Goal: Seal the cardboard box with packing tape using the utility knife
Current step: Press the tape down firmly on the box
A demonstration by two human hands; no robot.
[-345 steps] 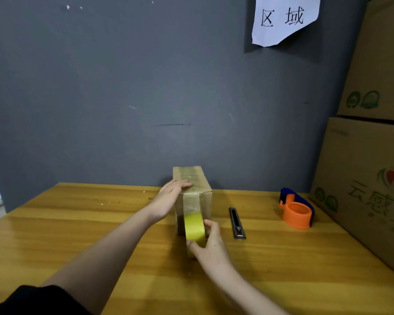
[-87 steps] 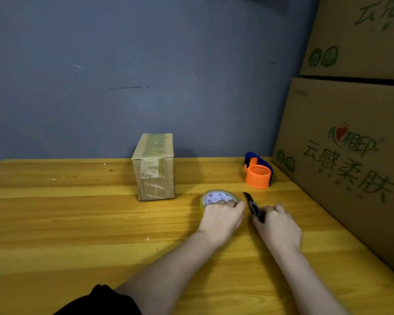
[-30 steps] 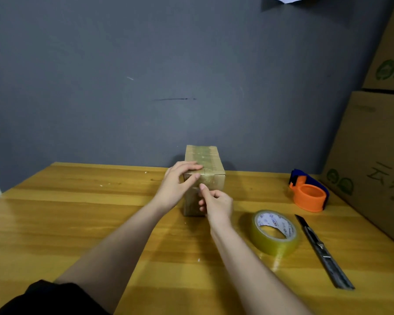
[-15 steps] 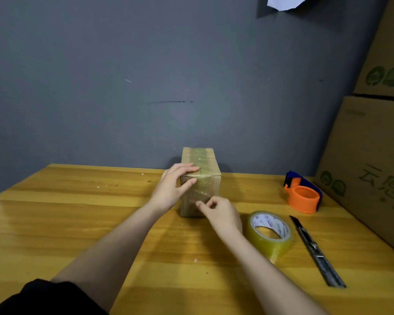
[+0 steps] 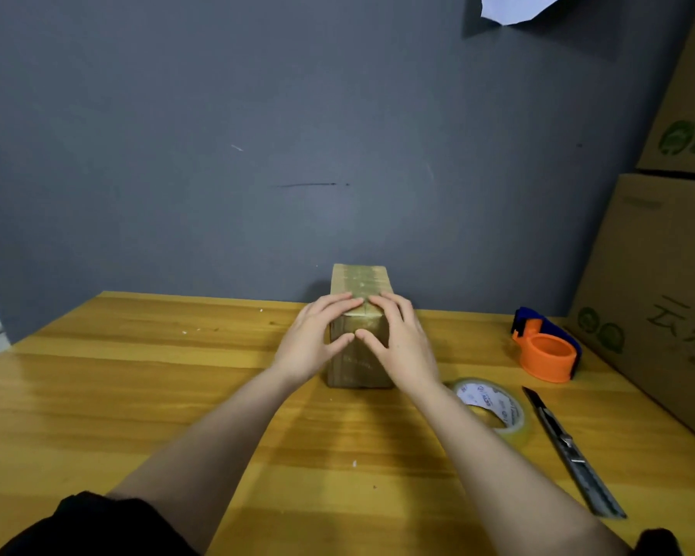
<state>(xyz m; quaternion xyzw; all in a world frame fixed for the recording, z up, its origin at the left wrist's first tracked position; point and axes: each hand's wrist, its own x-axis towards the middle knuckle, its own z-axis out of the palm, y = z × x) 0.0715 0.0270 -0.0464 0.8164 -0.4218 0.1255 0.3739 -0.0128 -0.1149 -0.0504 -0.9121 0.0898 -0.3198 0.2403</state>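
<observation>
Fingers of both hands lie flat and lightly spread over the near top edge of the cardboard box at frame centre, the left hand and right hand seemingly pressing tape down so it bonds. On the worktop, lower right, the packing tape and utility knife lie set aside, within reach.
</observation>
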